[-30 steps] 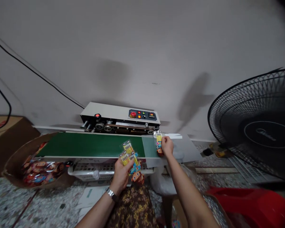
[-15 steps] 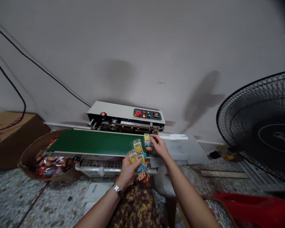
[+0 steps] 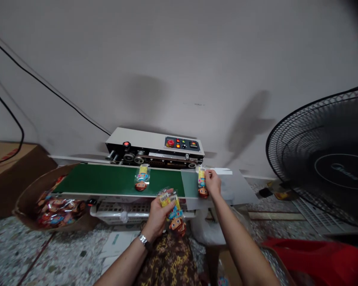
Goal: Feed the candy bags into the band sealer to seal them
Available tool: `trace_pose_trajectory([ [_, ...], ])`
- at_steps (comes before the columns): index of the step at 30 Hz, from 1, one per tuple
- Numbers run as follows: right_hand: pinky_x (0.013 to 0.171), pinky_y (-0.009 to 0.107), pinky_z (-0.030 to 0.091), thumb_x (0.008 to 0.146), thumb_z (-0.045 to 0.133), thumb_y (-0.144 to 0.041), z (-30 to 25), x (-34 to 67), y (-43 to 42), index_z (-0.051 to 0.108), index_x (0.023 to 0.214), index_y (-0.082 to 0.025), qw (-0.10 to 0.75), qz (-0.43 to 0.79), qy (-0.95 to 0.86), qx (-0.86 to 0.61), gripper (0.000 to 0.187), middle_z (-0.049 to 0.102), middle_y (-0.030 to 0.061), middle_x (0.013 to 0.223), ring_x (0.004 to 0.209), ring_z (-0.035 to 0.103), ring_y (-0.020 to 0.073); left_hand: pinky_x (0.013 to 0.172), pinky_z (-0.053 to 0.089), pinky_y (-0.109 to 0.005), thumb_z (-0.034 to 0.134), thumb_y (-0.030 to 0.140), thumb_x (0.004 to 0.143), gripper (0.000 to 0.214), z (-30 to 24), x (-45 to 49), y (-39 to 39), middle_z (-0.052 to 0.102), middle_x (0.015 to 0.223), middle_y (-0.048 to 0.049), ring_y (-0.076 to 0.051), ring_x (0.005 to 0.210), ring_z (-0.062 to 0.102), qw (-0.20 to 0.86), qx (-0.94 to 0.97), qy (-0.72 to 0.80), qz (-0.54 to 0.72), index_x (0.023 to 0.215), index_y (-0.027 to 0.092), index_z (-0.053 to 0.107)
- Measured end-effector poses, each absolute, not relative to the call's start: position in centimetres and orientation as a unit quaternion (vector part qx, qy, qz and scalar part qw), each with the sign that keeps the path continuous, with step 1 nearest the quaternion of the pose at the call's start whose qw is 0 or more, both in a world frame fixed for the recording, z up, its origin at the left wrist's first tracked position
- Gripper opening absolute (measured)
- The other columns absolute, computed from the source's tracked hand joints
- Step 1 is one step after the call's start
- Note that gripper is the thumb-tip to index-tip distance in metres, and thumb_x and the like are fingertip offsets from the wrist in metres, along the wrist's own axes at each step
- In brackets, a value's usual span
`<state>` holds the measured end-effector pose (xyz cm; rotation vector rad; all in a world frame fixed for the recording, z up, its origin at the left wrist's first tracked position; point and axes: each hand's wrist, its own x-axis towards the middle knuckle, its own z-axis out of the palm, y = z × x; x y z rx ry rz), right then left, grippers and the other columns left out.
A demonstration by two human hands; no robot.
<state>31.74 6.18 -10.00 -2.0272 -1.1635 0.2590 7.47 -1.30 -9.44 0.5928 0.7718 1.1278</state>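
Observation:
My left hand [image 3: 158, 216] is closed round a small bunch of toy packets [image 3: 172, 212], clear bags with yellow cards and brown doll heads, held just in front of the green conveyor belt [image 3: 107, 179]. My right hand [image 3: 213, 183] pinches one more packet [image 3: 201, 182] and holds it flat on the grey feed plate [image 3: 238, 190] at the belt's right end. Another packet [image 3: 142, 177] lies alone on the belt below the sealing machine [image 3: 153, 147].
A cardboard box [image 3: 26, 198] with several sealed packets stands at the belt's left end. A large black fan [image 3: 322, 159] stands at the right, a red plastic thing [image 3: 316, 254] below it. Black cables run along the wall. Another brown box [image 3: 6, 174] sits far left.
One packet has travelled left along the belt under the sealer. My right hand took another packet from the bunch in my left hand and carried it right onto the grey plate.

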Motion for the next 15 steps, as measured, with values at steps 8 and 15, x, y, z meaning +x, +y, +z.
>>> trace_pose_trajectory([
  [8,0.068,0.025,0.038,0.082,0.043,-0.025,-10.7,32.0,9.8,0.066,0.089,-0.017,0.231,0.074,-0.464,-0.852,0.025,0.066,0.0088,0.084,0.079,0.059,0.0191,0.065,0.051,-0.029,0.077,0.018,0.057,0.055,-9.2,7.5,-1.2,0.068,0.083,-0.0075,-0.015,0.066,0.062,0.730,0.264,0.366,0.513,0.108,0.015,0.057],
  [15,0.081,0.030,0.041,0.080,0.050,-0.030,-9.0,27.7,7.2,0.056,0.114,-0.018,0.347,0.133,-0.593,-0.714,0.037,0.060,0.0109,0.102,0.093,0.055,0.0203,0.068,0.051,-0.028,0.078,0.016,0.054,0.052,-9.0,7.4,-0.4,0.068,0.085,-0.0064,-0.016,0.071,0.063,0.705,0.242,0.375,0.551,0.102,0.014,0.059],
])
